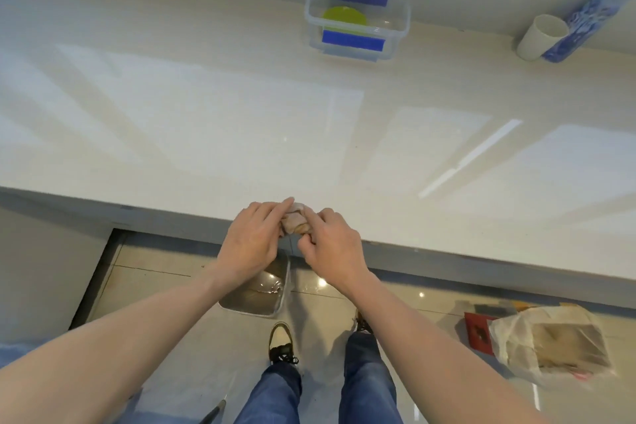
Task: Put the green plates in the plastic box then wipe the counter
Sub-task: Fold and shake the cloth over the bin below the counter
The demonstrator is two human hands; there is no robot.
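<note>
A clear plastic box (399,15) with blue clips stands at the back of the white counter (206,120), against the wall. A green plate (344,18) lies inside it. At the counter's front edge, my left hand (253,243) and my right hand (332,246) together clasp a crumpled beige cloth (294,222). The cloth is bunched into a small wad between my fingers, just above the counter's edge.
A white cup (542,36) and a blue patterned bottle (592,15) stand at the back right. On the floor below lie a basin of water (256,296) and a plastic bag (550,342) on the right. My feet are by the basin.
</note>
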